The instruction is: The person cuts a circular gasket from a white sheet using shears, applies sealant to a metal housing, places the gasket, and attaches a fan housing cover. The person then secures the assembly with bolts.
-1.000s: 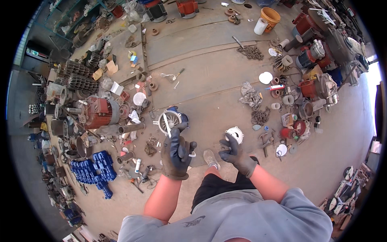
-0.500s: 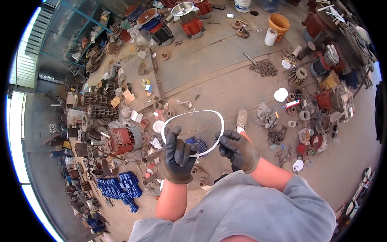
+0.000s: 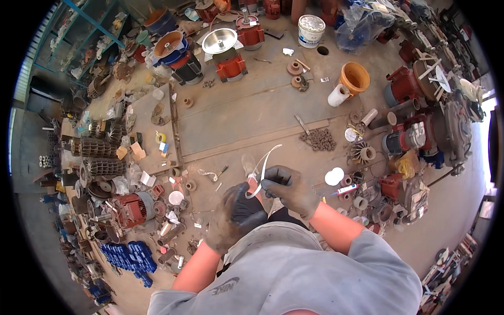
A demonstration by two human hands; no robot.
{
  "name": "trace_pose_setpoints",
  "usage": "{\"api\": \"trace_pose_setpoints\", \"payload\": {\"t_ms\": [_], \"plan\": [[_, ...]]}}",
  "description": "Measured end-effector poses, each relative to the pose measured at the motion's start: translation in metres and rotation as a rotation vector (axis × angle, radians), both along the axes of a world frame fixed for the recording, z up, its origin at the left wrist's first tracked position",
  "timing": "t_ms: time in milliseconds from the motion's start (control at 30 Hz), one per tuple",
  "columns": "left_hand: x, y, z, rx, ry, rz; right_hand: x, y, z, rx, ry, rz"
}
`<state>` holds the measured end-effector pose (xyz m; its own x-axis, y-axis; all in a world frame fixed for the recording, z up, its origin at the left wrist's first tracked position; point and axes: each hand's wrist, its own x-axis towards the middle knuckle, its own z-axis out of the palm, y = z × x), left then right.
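Note:
A thin white flexible ring-shaped band (image 3: 268, 162) is pinched between the thumb and fingers of my right hand (image 3: 292, 191), which wears a dark, soiled glove. It stands nearly edge-on, its upper end pointing away from me and its lower curve near my left hand. My left hand (image 3: 227, 219), gloved too, is just left of and below the band. Its thumb and fingers look apart, and whether they touch the band is hard to make out. Beyond the band my shoe (image 3: 248, 165) shows on the floor.
A red motor (image 3: 134, 209) and blue parts (image 3: 126, 257) lie at left among scattered parts. Ahead stand a motor with a silver top (image 3: 224, 52), a white bucket (image 3: 311, 31) and an orange bucket (image 3: 353, 79). A chain (image 3: 318, 138) and a sealant tube (image 3: 345, 190) lie at right.
The white band has turned from a wide loop facing me to nearly edge-on. My left hand has come off its side and dropped lower, while the right keeps its pinch. The view has shifted.

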<state>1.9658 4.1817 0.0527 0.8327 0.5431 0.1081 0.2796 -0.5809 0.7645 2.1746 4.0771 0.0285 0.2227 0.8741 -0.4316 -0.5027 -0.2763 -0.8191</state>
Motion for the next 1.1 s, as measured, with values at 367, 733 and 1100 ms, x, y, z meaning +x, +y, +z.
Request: {"api": "trace_pose_setpoints", "payload": {"t_ms": [367,733,1100], "plan": [[0.314,0.249,-0.048,-1.214,0.216,0.067,0.278,0.201,-0.014,-0.173,-0.038,-0.293],[0.612,0.435,-0.035,-1.202,0.269,-0.026,0.542,0.248,-0.033,0.038,0.092,-1.031],[0.877,0.498,-0.134,-1.281,0.301,0.381,0.908,0.363,-0.151,-0.118,0.24,-0.763]]}}
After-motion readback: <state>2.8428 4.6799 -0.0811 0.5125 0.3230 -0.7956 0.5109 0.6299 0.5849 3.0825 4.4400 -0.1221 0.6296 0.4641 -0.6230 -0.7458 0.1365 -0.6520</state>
